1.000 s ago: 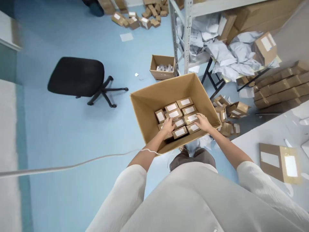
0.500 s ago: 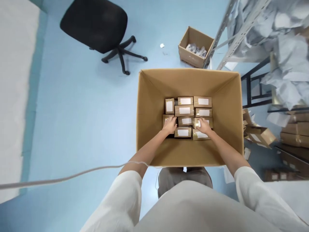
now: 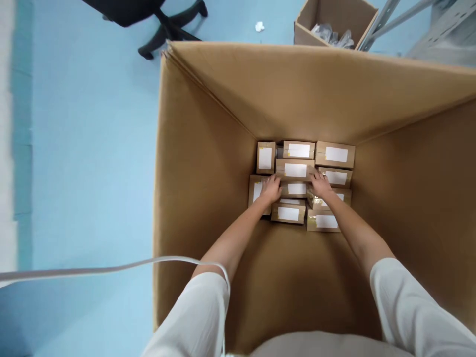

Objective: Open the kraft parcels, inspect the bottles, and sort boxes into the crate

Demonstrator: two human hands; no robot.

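Observation:
Several small brown cardboard boxes with white labels lie in rows at the bottom of a large, deep carton (image 3: 208, 198). My left hand (image 3: 272, 189) presses its curled fingers against the left end of a small cardboard box (image 3: 296, 189) in the middle column. At that box's right end is my right hand (image 3: 320, 184), its fingers bent downward and their tips partly hidden among the boxes. Just above lies another labelled box (image 3: 295, 169), close to both hands' fingertips. A further box (image 3: 288, 213) sits nearer to me, with part of a white label showing behind it.
The carton's tall walls surround both forearms. A white cable (image 3: 148, 261) crosses the left forearm. Beyond the far wall stand a smaller open carton (image 3: 307, 29) with plastic-wrapped items, a metal rack (image 3: 386, 25) and a black chair (image 3: 167, 29) on the blue floor.
I have leaned further down into the carton, so it looks larger. My hands have come closer together around the middle column, and a label now shows behind the nearest middle box.

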